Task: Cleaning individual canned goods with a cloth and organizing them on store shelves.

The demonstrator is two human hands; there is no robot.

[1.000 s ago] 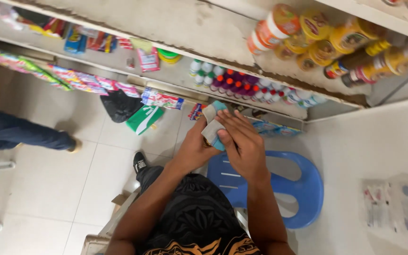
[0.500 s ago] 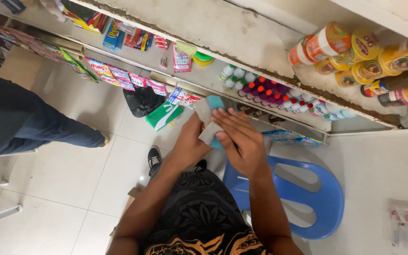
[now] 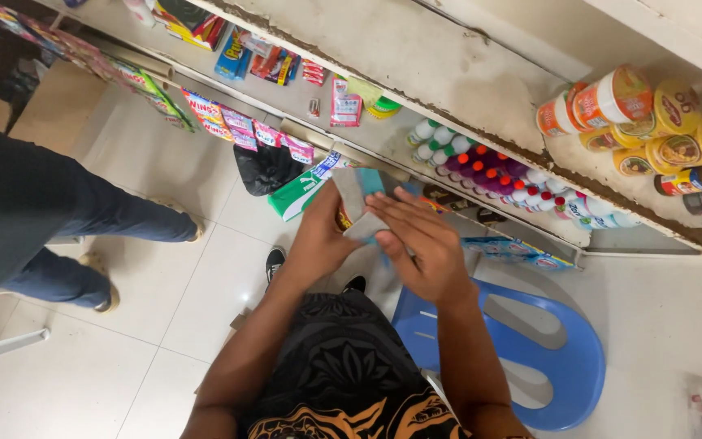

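Both my hands are raised in front of my chest around a small teal carton (image 3: 365, 199) with grey cardboard flaps. My left hand (image 3: 319, 235) grips its left side from below. My right hand (image 3: 421, 244) lies over its right side, fingers pressing on a grey flap. The carton's lower part is hidden behind my fingers. Below the hands are my black patterned shirt (image 3: 343, 378) and black shoes on the white tiled floor.
A blue plastic stool (image 3: 566, 358) stands by my right side. Shop shelves (image 3: 448, 65) ahead hold small bottles with coloured caps (image 3: 481, 167), yellow and orange jars (image 3: 652, 114) and packets. Another person's legs in dark jeans (image 3: 50, 219) stand at left. A black bag (image 3: 266, 167) lies by the shelf base.
The view has shifted, so the other person's legs fill more of the left side. My hands stay on the carton, and a grey flap now stands up above my left hand.
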